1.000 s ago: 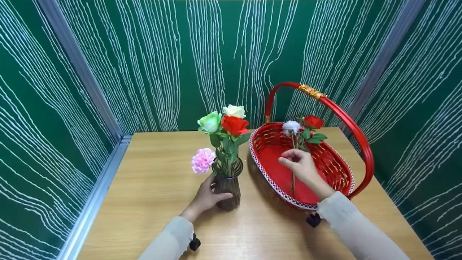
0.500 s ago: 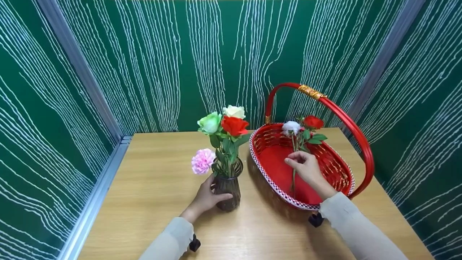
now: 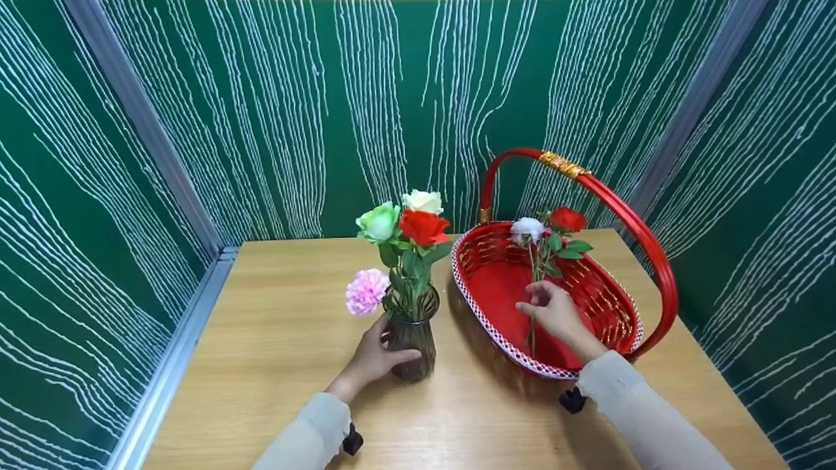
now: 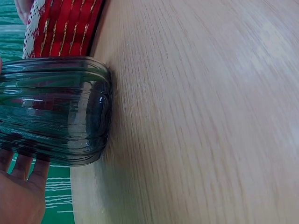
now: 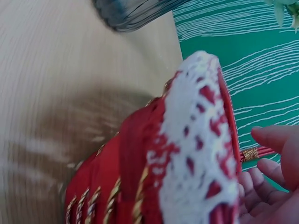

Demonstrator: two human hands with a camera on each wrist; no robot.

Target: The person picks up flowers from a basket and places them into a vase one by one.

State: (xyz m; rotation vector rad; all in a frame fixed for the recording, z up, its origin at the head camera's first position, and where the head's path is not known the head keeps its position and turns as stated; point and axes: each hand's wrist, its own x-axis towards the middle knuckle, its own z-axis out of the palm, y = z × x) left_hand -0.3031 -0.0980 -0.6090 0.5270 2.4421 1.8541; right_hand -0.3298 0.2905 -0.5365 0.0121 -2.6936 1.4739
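My left hand [image 3: 369, 358] holds a dark glass vase [image 3: 416, 346] that stands upright on the table, thumb across its front, fingers round its far side. In the vase are a red rose [image 3: 424, 226], a green flower [image 3: 378, 222], a cream one [image 3: 423, 201] and a pink carnation [image 3: 367, 291] hanging to the left. My right hand [image 3: 556, 318] is over a red basket [image 3: 473, 320], right at the stems [image 3: 534, 264] of a white flower [image 3: 526, 230] and a red rose [image 3: 567, 220]. Its thumb and fingers are apart. In the right wrist view the basket's lace rim [image 5: 191, 140] hides part of that hand.
The basket's tall red handle [image 3: 643, 241] arches over its right side, with gold wrapping on top. Green walls with white wavy lines [image 3: 366, 98] close in the wooden table [image 3: 287, 313] at the back and sides. Metal posts [image 3: 150, 124] stand at the corners.
My right hand has moved slightly right and lower along the stems, and its thumb and fingers have spread apart. The left hand and vase stay where they were.
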